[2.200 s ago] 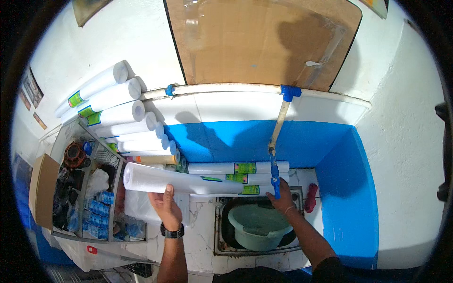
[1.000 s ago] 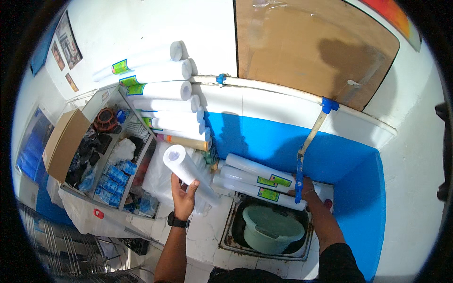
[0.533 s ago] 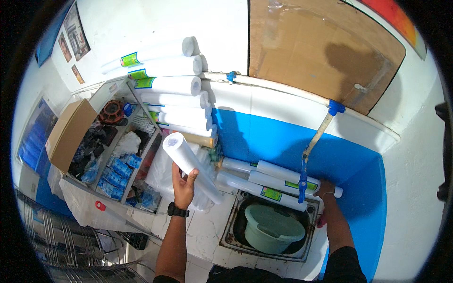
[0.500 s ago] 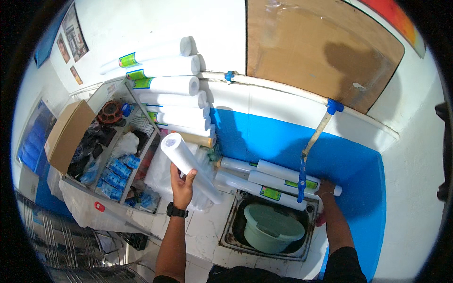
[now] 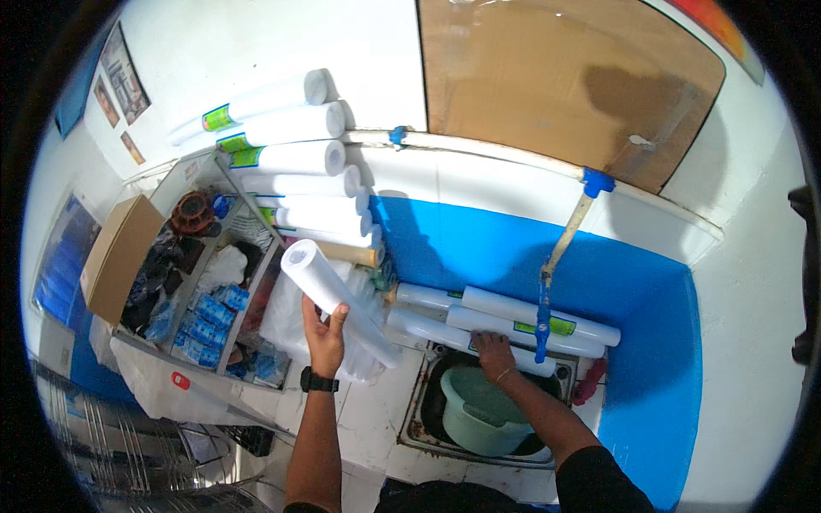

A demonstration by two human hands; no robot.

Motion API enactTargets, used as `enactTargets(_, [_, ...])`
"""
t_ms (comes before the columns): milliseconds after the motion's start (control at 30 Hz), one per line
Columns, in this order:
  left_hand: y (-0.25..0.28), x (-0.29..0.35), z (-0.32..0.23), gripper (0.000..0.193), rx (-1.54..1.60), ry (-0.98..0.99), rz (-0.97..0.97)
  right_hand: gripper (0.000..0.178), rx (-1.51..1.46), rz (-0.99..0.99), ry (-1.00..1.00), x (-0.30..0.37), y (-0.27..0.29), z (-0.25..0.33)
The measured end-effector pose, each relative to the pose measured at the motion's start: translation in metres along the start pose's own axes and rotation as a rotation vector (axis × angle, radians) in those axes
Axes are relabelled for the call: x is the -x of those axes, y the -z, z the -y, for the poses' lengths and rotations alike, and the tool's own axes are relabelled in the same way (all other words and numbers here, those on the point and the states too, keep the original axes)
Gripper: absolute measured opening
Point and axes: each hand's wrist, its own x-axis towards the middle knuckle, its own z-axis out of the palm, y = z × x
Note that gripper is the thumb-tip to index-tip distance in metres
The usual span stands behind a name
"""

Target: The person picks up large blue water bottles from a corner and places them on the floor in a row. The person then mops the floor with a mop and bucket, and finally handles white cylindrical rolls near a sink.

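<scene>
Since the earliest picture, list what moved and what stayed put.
The left hand swung its white filter cartridge from lying level to pointing up and left. The right hand dropped from the blue tap handle onto the cartridges behind the basin. The stacked cartridges by the wall stayed put.

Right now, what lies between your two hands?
In the head view, between left hand and right hand: the lower end of the held white tube and bare white counter.

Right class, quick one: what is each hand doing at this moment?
Left hand: closed around a white filter cartridge, holding it up.
Right hand: resting palm-down on a white cartridge above the sink; grip cannot be told.
</scene>
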Motion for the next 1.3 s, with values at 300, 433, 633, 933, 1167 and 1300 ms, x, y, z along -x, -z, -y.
enactTargets(300, [0.013, 0.003, 0.001, 0.066, 0.037, -0.030, -0.002, 0.080, 0.163, 0.150, -0.220, 0.007, 0.016, -0.011])
enactTargets(433, [0.016, 0.002, 0.000, 0.063, 0.217, 0.013, 0.019, 0.084, 0.040, 0.073, -0.240, 0.035, 0.042, -0.019])
enactTargets(633, [0.017, -0.013, 0.001, 0.061, 0.298, -0.015, 0.073, 0.077, -0.223, -0.156, -0.430, 0.062, 0.069, 0.009])
enactTargets(933, [-0.008, -0.050, 0.026, 0.078, 0.322, -0.023, 0.240, 0.072, -0.590, -0.556, -0.336, -0.004, 0.129, 0.083])
enactTargets(1167, [-0.011, -0.079, -0.015, 0.091, 0.279, -0.296, 0.113, 0.066, -0.859, -0.584, -0.230, -0.101, 0.145, 0.148])
enactTargets(1300, [0.004, -0.131, -0.053, 0.084, -0.276, -0.740, 0.336, 0.068, -0.888, -0.457, -0.282, -0.132, 0.116, 0.162])
